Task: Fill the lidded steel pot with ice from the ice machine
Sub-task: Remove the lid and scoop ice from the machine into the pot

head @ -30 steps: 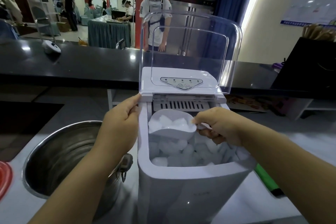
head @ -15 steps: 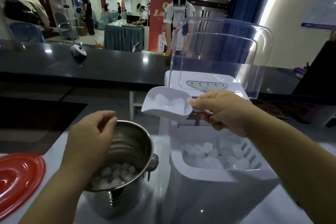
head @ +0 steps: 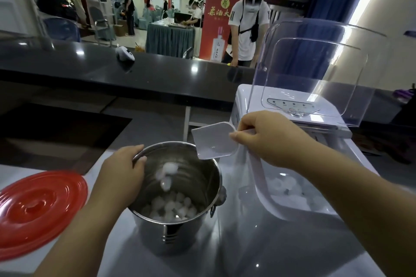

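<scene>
Now the right hand (head: 267,139) pinches the white scoop (head: 213,140), tilted mouth-down over the steel pot (head: 177,216), and ice (head: 167,175) falls inside. Left hand (head: 123,168) fingers curl over the near-left rim. The ice machine (head: 299,186) stands just right, nearer the right hand.

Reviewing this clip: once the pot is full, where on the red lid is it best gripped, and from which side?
Probably the near right rim of the red lid, approached from the right by the left hand that now holds the steel pot rim. The lid lies flat and shows only shallow rings and a low centre dimple, no raised knob, so the overhanging edge looks the surest grip.
</scene>
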Demonstrator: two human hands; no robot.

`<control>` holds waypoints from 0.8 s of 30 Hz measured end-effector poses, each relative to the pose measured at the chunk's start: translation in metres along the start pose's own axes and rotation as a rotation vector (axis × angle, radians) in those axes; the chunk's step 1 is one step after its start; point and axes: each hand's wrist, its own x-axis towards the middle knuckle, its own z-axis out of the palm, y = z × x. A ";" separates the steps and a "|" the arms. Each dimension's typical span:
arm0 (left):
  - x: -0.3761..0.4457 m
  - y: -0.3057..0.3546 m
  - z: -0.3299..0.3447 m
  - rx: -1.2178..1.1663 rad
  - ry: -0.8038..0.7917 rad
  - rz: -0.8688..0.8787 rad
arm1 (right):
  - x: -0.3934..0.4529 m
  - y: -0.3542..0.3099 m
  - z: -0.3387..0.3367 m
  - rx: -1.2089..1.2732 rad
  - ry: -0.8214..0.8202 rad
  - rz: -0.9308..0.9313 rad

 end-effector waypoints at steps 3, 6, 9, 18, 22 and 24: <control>0.002 0.002 0.001 -0.006 0.008 0.028 | -0.001 -0.003 0.001 -0.077 0.020 -0.036; 0.003 -0.002 0.002 -0.002 0.008 0.036 | -0.002 -0.004 0.002 -0.081 0.034 -0.058; 0.004 -0.003 0.003 -0.006 0.016 0.035 | -0.002 -0.002 0.004 -0.059 0.047 -0.073; 0.005 0.011 -0.002 0.004 0.075 0.123 | -0.006 0.011 -0.002 0.390 0.027 0.042; 0.002 0.034 -0.007 -0.051 0.136 0.241 | -0.014 0.022 -0.014 0.516 0.085 0.156; -0.001 0.049 -0.006 -0.086 0.138 0.297 | -0.020 0.031 -0.021 0.505 0.146 0.153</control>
